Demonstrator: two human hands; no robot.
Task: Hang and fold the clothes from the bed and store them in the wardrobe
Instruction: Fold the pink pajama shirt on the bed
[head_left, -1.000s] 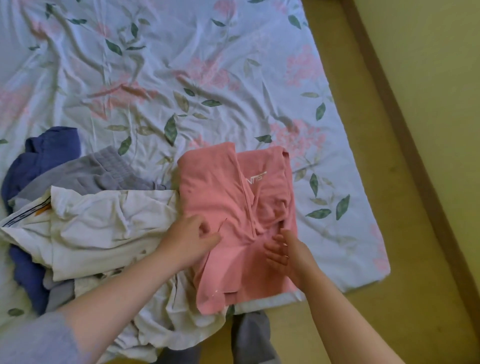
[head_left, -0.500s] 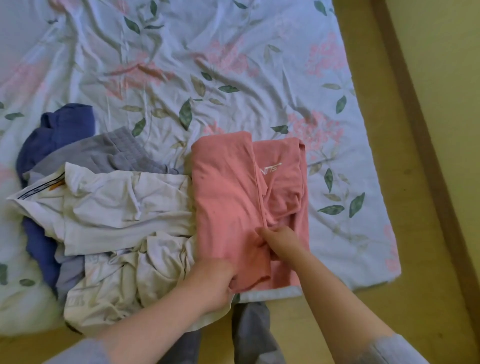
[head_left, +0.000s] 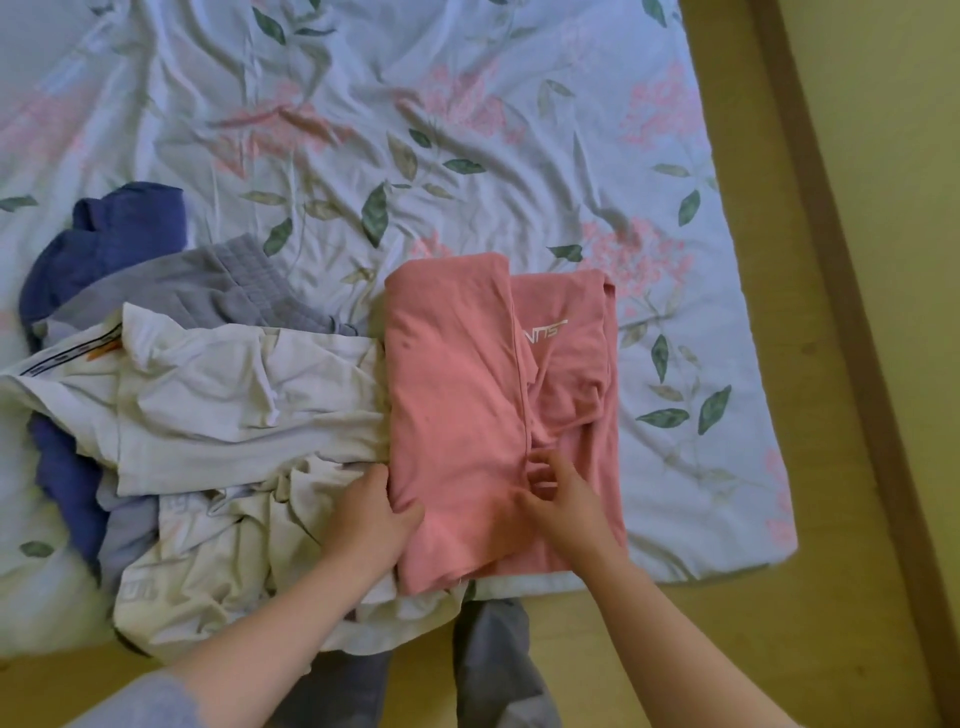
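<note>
Pink shirt (head_left: 467, 415) lies part-folded, flat on the bed (head_left: 467, 130) near its front edge, white logo showing on the right half. Left grip (head_left: 376, 514) clamps the shirt's left edge low down, thumb on top, fingers tucked under. Right grip (head_left: 558, 499) has curled fingers pinching the fabric at the centre fold. Touching the shirt's left side: a heap with a white shirt (head_left: 234, 395) on top, a grey garment (head_left: 218, 291) and a blue garment (head_left: 119, 228) behind.
</note>
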